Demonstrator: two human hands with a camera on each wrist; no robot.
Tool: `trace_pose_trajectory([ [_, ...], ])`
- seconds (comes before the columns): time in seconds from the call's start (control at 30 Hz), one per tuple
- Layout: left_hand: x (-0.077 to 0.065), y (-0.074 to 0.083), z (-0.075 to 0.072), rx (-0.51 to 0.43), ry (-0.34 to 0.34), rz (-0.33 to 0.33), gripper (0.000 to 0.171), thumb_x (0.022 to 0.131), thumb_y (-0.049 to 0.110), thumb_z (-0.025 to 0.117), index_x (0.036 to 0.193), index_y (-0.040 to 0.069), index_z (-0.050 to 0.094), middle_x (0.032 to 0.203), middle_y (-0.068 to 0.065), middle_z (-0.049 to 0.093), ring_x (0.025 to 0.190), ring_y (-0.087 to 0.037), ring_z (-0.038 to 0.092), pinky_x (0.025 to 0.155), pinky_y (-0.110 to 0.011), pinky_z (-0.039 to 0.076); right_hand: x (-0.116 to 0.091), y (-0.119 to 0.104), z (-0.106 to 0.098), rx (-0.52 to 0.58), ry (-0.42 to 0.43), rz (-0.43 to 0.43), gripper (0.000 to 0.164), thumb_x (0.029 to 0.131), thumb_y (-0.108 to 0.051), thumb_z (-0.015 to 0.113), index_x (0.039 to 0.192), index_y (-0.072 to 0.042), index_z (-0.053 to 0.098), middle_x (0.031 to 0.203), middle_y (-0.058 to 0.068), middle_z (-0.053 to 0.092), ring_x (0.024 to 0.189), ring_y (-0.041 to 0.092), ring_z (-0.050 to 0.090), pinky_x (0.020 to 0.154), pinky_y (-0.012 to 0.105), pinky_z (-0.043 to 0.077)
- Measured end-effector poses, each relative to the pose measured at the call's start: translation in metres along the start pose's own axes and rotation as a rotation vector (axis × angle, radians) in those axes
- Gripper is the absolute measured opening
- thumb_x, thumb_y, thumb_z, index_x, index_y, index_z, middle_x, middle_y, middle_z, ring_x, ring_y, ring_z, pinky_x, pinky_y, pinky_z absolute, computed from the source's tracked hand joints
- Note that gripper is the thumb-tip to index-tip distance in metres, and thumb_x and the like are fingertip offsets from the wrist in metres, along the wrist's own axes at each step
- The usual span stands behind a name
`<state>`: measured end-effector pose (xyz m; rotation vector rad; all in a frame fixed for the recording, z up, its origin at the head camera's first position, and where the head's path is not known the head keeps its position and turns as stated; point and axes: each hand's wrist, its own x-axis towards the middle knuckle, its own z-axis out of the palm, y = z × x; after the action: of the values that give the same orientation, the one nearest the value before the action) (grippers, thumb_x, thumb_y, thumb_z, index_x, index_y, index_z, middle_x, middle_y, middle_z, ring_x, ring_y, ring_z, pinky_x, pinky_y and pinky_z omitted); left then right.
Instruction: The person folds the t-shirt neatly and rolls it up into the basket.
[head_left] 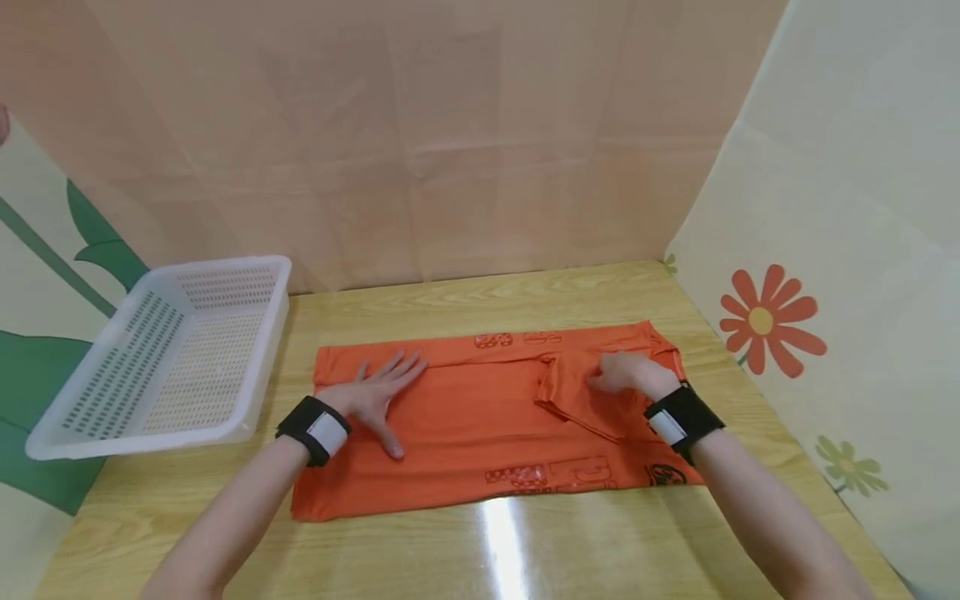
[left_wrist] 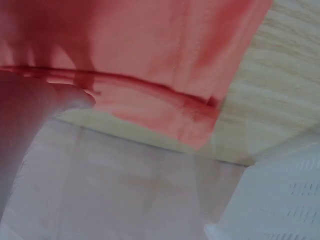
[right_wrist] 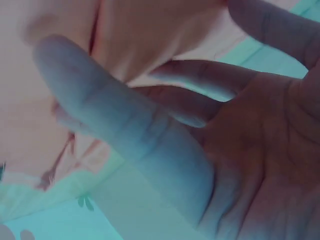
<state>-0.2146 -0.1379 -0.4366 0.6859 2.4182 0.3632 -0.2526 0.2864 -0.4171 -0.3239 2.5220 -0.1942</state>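
An orange T-shirt lies folded lengthwise on the table, with printed lettering along its near and far parts. Spread fingers of my left hand rest on its left end. In the left wrist view, my left thumb lies by a fold in the cloth. My right hand touches the folded-in sleeve toward the shirt's right end. The right wrist view shows the right palm with thumb and fingers apart, nothing pinched between them; some fingertips are hidden.
A white perforated plastic basket stands at the left of the wooden table. Behind the table hangs a plain tan sheet. A flower-patterned covering rises along the right edge.
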Motion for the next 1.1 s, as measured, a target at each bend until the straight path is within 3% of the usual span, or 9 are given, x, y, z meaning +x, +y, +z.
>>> trace_pose_trajectory([
  [0.1, -0.001, -0.004, 0.003, 0.019, -0.011, -0.005, 0.137, 0.065, 0.057, 0.090, 0.163, 0.021, 0.001, 0.171, -0.005, -0.014, 0.157, -0.033, -0.015, 0.119, -0.069, -0.010, 0.000, -0.004, 0.003, -0.008, -0.032, 0.000, 0.031, 0.105, -0.020, 0.043, 0.076, -0.011, 0.050, 0.067, -0.001, 0.038, 0.061, 0.014, 0.040, 0.064, 0.028, 0.034],
  [0.27, -0.001, -0.006, 0.011, 0.043, -0.012, -0.008, 0.136, 0.066, 0.061, 0.087, 0.163, 0.022, 0.001, 0.171, -0.005, -0.015, 0.157, -0.034, -0.015, 0.118, -0.070, -0.010, 0.003, -0.006, 0.006, -0.015, -0.023, 0.004, 0.027, 0.107, -0.017, 0.039, 0.092, -0.002, 0.055, 0.074, 0.004, 0.041, 0.068, 0.019, 0.044, 0.068, 0.031, 0.037],
  [0.37, -0.001, -0.006, 0.016, 0.062, -0.026, -0.015, 0.139, 0.064, 0.068, 0.085, 0.163, 0.023, -0.001, 0.170, -0.005, -0.018, 0.157, -0.033, -0.017, 0.117, -0.072, -0.010, 0.014, -0.001, 0.009, -0.021, -0.032, 0.008, 0.027, 0.107, -0.017, 0.038, 0.098, 0.002, 0.056, 0.076, 0.006, 0.043, 0.071, 0.021, 0.046, 0.070, 0.034, 0.038],
  [0.53, 0.001, -0.007, 0.025, 0.072, -0.045, -0.047, 0.147, 0.056, 0.082, 0.079, 0.162, 0.030, -0.008, 0.168, 0.000, -0.025, 0.156, -0.030, -0.023, 0.116, -0.072, -0.013, 0.051, 0.030, 0.019, -0.047, -0.044, -0.057, 0.032, 0.108, -0.024, 0.037, 0.103, 0.001, 0.056, 0.078, 0.006, 0.046, 0.070, 0.018, 0.047, 0.069, 0.032, 0.038],
  [0.67, 0.000, 0.001, 0.024, 0.079, -0.060, -0.085, 0.147, 0.056, 0.081, 0.080, 0.161, 0.032, -0.010, 0.168, 0.001, -0.027, 0.155, -0.028, -0.026, 0.116, -0.072, -0.011, 0.057, 0.028, 0.012, -0.050, -0.040, -0.028, 0.032, 0.108, -0.023, 0.036, 0.108, 0.002, 0.056, 0.080, 0.007, 0.045, 0.071, 0.019, 0.045, 0.070, 0.032, 0.037],
  [0.77, -0.001, 0.013, 0.016, 0.099, -0.034, -0.057, 0.143, 0.060, 0.074, 0.083, 0.163, 0.027, -0.006, 0.169, -0.004, -0.021, 0.156, -0.032, -0.021, 0.118, -0.072, -0.008, 0.047, 0.009, 0.000, -0.066, -0.024, 0.036, 0.029, 0.107, -0.017, 0.036, 0.107, 0.004, 0.056, 0.079, 0.008, 0.042, 0.075, 0.023, 0.044, 0.075, 0.036, 0.037],
  [0.9, 0.002, 0.026, 0.004, 0.133, 0.024, 0.055, 0.138, 0.066, 0.066, 0.085, 0.163, 0.020, 0.000, 0.171, -0.010, -0.012, 0.157, -0.036, -0.014, 0.123, -0.065, -0.005, 0.040, -0.003, -0.010, -0.110, 0.011, 0.040, 0.028, 0.107, -0.014, 0.033, 0.091, 0.000, 0.052, 0.075, 0.006, 0.035, 0.078, 0.025, 0.042, 0.083, 0.040, 0.035],
  [1.0, 0.008, 0.028, 0.001, 0.152, 0.036, 0.131, 0.136, 0.068, 0.062, 0.085, 0.163, 0.015, 0.000, 0.171, -0.013, -0.011, 0.157, -0.037, -0.013, 0.124, -0.062, -0.003, 0.040, -0.007, -0.014, -0.125, 0.014, 0.055, 0.029, 0.107, -0.015, 0.031, 0.086, -0.005, 0.049, 0.075, 0.004, 0.034, 0.084, 0.025, 0.043, 0.091, 0.043, 0.034],
  [1.1, 0.015, 0.024, 0.003, 0.165, 0.035, 0.168, 0.135, 0.069, 0.061, 0.086, 0.163, 0.014, 0.001, 0.170, -0.014, -0.010, 0.157, -0.038, -0.011, 0.124, -0.063, -0.001, 0.044, -0.007, -0.015, -0.130, 0.008, 0.061, 0.030, 0.107, -0.015, 0.030, 0.086, -0.006, 0.049, 0.075, 0.003, 0.034, 0.087, 0.025, 0.045, 0.097, 0.044, 0.035],
])
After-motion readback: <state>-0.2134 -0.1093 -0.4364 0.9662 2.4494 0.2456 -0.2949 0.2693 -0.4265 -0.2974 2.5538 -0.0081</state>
